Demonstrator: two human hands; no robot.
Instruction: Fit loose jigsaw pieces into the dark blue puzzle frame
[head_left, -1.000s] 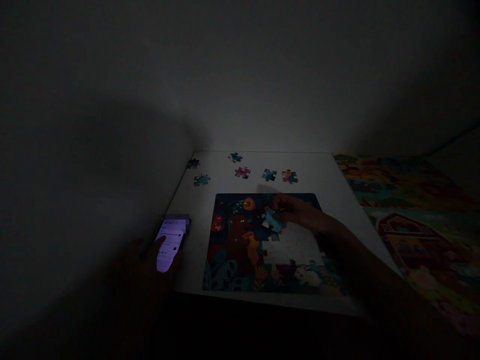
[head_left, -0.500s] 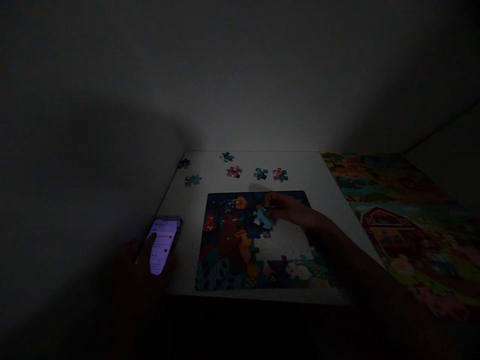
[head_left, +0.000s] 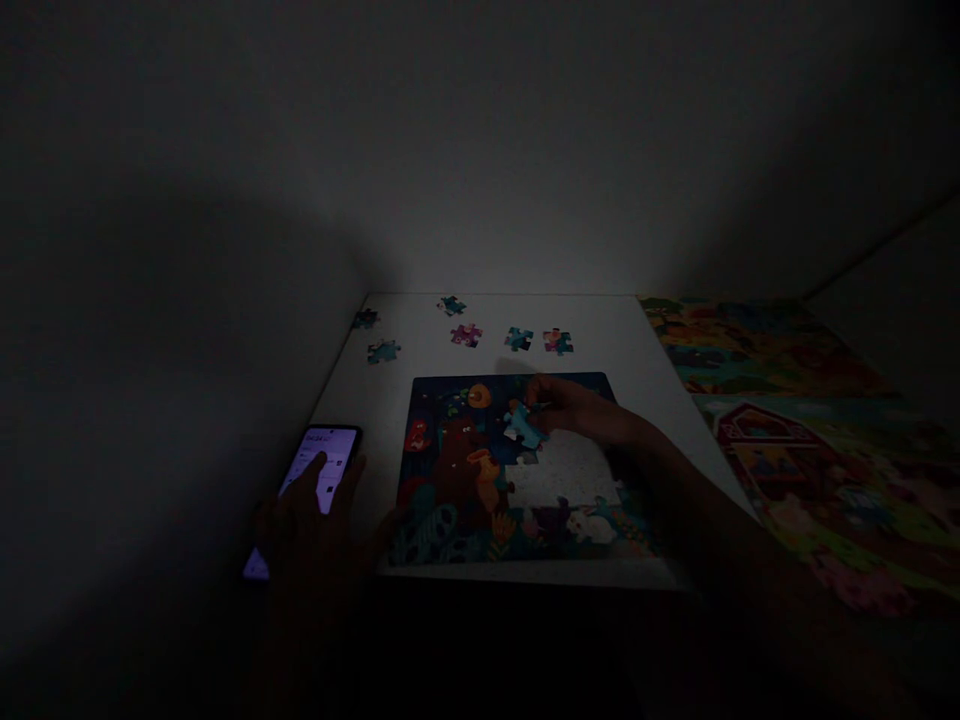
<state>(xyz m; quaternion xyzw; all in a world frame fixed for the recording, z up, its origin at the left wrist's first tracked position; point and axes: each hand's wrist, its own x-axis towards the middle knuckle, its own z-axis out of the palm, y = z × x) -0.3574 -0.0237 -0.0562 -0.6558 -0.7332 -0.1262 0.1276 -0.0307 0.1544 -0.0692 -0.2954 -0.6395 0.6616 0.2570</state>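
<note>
My right hand (head_left: 576,408) pinches a light blue puzzle piece (head_left: 526,426) over the upper middle of a partly assembled jigsaw puzzle (head_left: 450,450). Beneath it is the pale gap in the picture, which shows a brown bear, a white rabbit and dark plants. Whether the piece is seated or tilted against its neighbours I cannot tell. On the left, my left hand (head_left: 315,525) lies with its fingers apart over a lit phone (head_left: 341,441). One fingertip is at the screen, and the thumb reaches toward the puzzle's lower left corner. The hand is very dark.
Several loose puzzle pieces (head_left: 466,335) lie along the back of the white table (head_left: 600,345). To the right are a farm picture (head_left: 780,470) with a red barn and another colourful picture (head_left: 750,345) behind it. Walls (head_left: 495,200) rise at the back and left.
My left hand has shifted right over the phone and spread its fingers, with the thumb now near the puzzle. My right hand stays in about the same place with the piece.
</note>
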